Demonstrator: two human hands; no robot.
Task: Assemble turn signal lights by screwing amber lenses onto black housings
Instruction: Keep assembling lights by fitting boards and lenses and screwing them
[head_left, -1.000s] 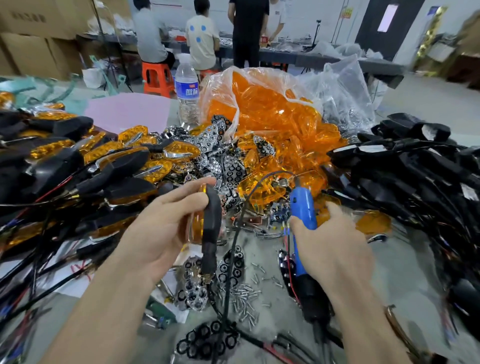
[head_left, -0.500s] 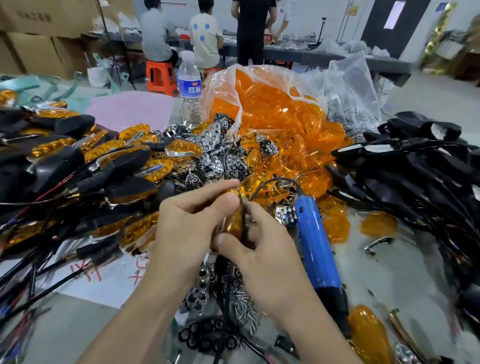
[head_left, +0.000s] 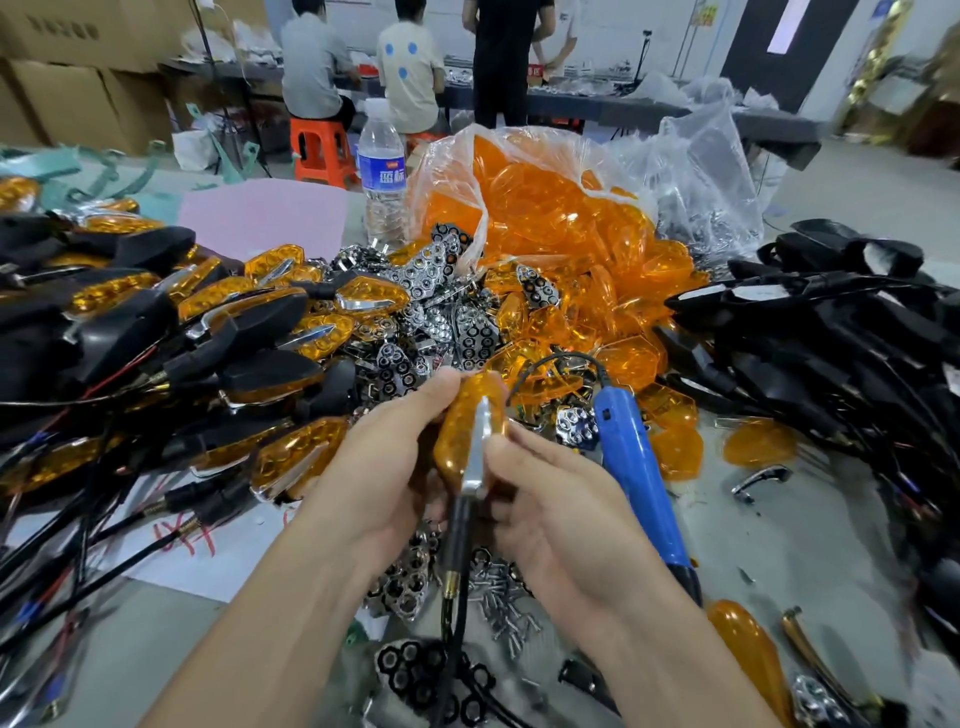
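Standing upright, the turn signal (head_left: 470, 431) is gripped between left hand (head_left: 382, 473) and right hand (head_left: 545, 512).

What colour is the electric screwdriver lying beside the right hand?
The electric screwdriver is blue, seen best in the head view.

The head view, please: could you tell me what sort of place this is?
Probably a small assembly workshop: a bag of amber lenses, heaped black housings, a blue electric screwdriver, and other workers at a bench behind.

Bright, even indoor light with soft shadows; glare on the clear plastic bag (head_left: 691, 171); wide-angle bending and blur toward the edges.
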